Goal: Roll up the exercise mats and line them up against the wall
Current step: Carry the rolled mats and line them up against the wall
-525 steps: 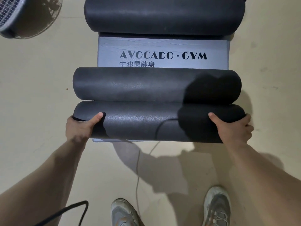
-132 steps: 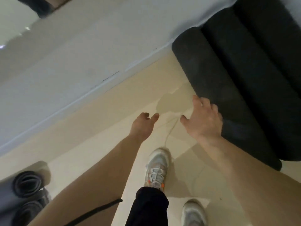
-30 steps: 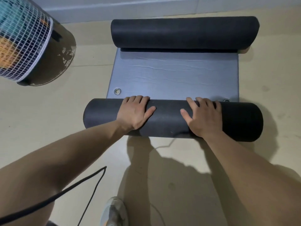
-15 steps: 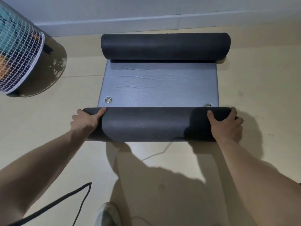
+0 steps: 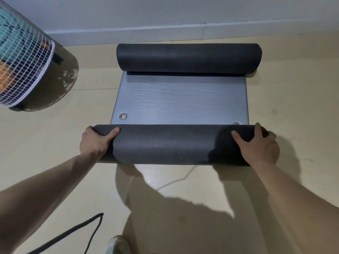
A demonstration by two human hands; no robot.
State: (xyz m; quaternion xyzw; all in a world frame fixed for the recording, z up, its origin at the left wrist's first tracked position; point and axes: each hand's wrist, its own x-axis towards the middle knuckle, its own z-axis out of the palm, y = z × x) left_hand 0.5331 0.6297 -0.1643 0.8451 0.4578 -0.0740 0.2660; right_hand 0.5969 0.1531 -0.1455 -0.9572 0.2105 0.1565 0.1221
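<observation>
Gripping each end of the near dark grey rolled foam mat (image 5: 165, 144) — our left hand (image 5: 94, 143), our right hand (image 5: 258, 146) — we hold it on the flat grey mat sheet (image 5: 180, 99), a second dark roll (image 5: 189, 58) far by the wall (image 5: 146, 13).

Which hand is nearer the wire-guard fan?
Left. The left hand grips the near rolled mat's left end, on the fan's side; the right hand grips its opposite end, farther from the fan.

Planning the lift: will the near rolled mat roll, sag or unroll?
Likely rolls: near rolled mat is a cylinder on smooth floor. Probably sags little; left hand and right hand grip both ends. May unroll; no strap visible.
</observation>
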